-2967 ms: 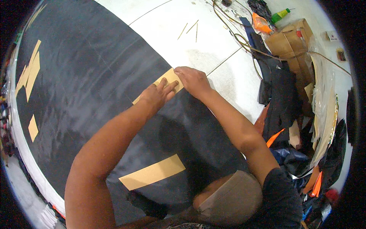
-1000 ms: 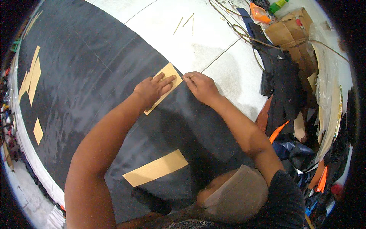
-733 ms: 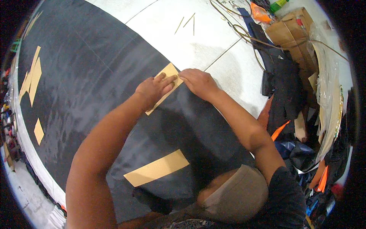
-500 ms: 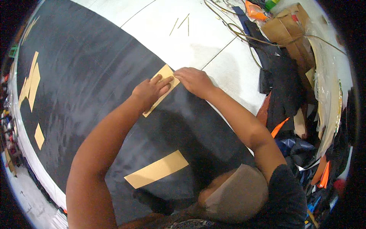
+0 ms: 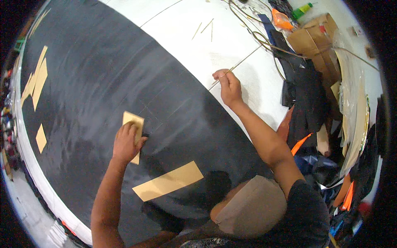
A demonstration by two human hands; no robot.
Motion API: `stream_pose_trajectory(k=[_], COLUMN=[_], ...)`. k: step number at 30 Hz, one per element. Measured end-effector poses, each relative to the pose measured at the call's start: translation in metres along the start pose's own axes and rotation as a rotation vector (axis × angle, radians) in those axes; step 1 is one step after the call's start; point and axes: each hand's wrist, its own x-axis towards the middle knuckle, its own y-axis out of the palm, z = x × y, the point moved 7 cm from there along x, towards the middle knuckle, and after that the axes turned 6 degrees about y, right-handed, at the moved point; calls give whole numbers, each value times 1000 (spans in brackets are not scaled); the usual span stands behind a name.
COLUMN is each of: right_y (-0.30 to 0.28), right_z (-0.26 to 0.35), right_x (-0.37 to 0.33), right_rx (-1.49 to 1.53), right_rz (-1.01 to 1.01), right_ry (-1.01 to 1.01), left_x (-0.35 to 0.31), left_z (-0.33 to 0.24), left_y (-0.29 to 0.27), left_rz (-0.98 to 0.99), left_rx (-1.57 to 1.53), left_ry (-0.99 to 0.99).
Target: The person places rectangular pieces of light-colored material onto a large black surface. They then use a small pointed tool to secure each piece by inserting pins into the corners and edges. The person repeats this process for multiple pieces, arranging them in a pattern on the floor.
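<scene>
A large black sheet (image 5: pixel 95 82), perhaps leather or fabric, spreads before me. My left hand (image 5: pixel 128 142) grips a narrow tan cardboard piece (image 5: pixel 133 116) over the sheet, fingers across its face and thumb at its right edge. Beyond the sheet's right edge, my right hand (image 5: pixel 230 89) is raised over the white surface, its fingertips pinching a thin stick (image 5: pixel 216 82). Faint pale lines (image 5: pixel 145 108) show on the black sheet between my hands. Nearer to me lies another tan cardboard rectangle (image 5: pixel 168 181).
Several tan pieces (image 5: pixel 40 84) lie at the sheet's far left, with a small one (image 5: pixel 41 138) below them. Thin sticks (image 5: pixel 206 25) rest on the white surface (image 5: pixel 178 29). To the right are a cable (image 5: pixel 252 31), black scraps (image 5: pixel 306 87), a cardboard box (image 5: pixel 314 35) and clear plastic (image 5: pixel 347 78).
My left hand has lifted the cardboard piece from the sheet's right edge and carried it left and nearer. My right hand has moved right, off the sheet, uncovering the pale lines.
</scene>
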Motion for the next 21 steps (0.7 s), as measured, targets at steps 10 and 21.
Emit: stream_pose_trajectory(k=[10,21], right_y=[123,141], right_z=[68,110], right_x=[-134,-301], right_rx=[-412,-474], right_rz=[823,1178], right_ry=[-277,-602], left_x=[-199,-313], left_z=[98,197], left_y=[35,68], left_rz=[-360,-194], left_rx=[-91,-301], left_ry=[-614,-918])
